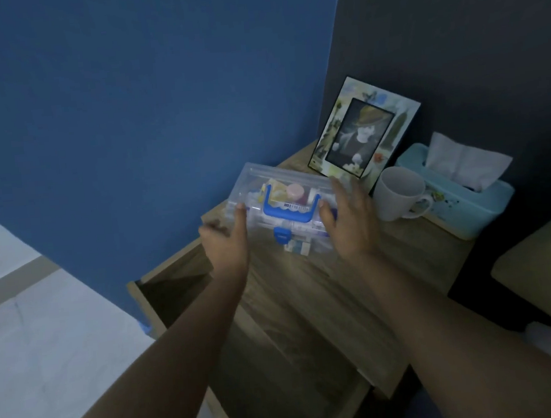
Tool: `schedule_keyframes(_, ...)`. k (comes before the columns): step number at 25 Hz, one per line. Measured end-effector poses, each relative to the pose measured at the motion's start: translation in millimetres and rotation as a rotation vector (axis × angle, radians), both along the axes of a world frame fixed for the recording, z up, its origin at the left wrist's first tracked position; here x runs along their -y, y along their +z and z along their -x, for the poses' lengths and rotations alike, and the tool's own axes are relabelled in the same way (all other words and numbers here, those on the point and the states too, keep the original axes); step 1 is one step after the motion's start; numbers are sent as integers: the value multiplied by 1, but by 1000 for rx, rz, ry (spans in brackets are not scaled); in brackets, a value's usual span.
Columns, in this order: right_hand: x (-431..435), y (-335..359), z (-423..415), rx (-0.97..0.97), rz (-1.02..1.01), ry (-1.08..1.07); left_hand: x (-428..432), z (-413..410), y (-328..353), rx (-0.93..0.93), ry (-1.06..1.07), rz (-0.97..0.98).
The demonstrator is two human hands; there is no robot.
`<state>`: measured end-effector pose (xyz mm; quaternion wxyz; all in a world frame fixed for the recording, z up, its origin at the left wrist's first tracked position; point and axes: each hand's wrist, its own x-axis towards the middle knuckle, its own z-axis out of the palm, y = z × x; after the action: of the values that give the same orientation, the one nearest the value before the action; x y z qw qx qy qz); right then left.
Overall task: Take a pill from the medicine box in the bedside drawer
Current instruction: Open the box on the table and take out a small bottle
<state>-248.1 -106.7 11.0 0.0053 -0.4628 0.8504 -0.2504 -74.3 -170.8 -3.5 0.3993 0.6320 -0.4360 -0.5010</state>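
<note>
1. Clear plastic medicine box (287, 207), blue carry handle (289, 209) on the lid, blue latch (282, 235) on the near side, looks fastened. It's on or just above the top of the wooden bedside table (308, 289), toward the back-left corner; can't tell if it's fully resting.
2. Contents seen through the lid: a pink-capped bottle (295, 191), yellowish packets, some strips or cartons. No single pill can be made out.
3. Left hand (229, 243) is on the box's left end, thumb up along the lid edge, fingers curled around the far side and partly blurred. Looks like a loose grip on the box.
4. Right hand (348, 219) is at the box's right end, palm against it, fingers spread and mostly straight, thumb by the handle's end. Touching, not clenched; can't tell whether it's bearing any weight.
5. Both forearms are bare, reaching in from the near edge.
6. Drawer (171, 294) below the tabletop is pulled out to the left; the visible inside is dark.
7. Just right of the box: white mug (399, 194), handle toward the right. Close to the right hand, not touching.
8. Behind box and mug: picture frame (363, 124), upright, leaning back toward the dark wall.
9. Far right: pale blue tissue box (467, 205), white tissue sticking out, just beside the mug.
10. Blue wall (125, 105) on the left, pale floor below it.
</note>
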Motion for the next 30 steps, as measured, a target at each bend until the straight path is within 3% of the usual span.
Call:
schedule_keyframes(2, 2, 0, 3, -35, -65, 113, -18, 12, -4, -35, -160, -225)
schedule_keyframes(4, 2, -1, 6, 24, -92, 144, -29, 24, -6, -82, -346, -299)
schedule_keyframes(8, 0, -4, 8, 54, -94, 161, -31, 32, -8, -209, -286, -197)
schedule_keyframes(14, 1, -2, 5, 35, -69, 152, -42, 14, -22, -334, -279, -221)
schedule_keyframes(18, -2, 3, 10, 54, -168, 233, -42, 7, -16, -111, -112, -2)
schedule_keyframes(20, -5, 11, 21, -64, -305, 305, -36, 3, -10, -100, -47, 46)
schedule_keyframes(23, -6, 22, 30, -268, -400, 434, -23, -5, -4, -105, -103, -30)
schedule_keyframes(28, -4, 44, 31, -322, -274, 568, -9, -8, 4, -176, -214, -28)
schedule_keyframes(30, -1, 59, 40, -285, -171, 571, -6, -7, 8, -121, -220, -19)
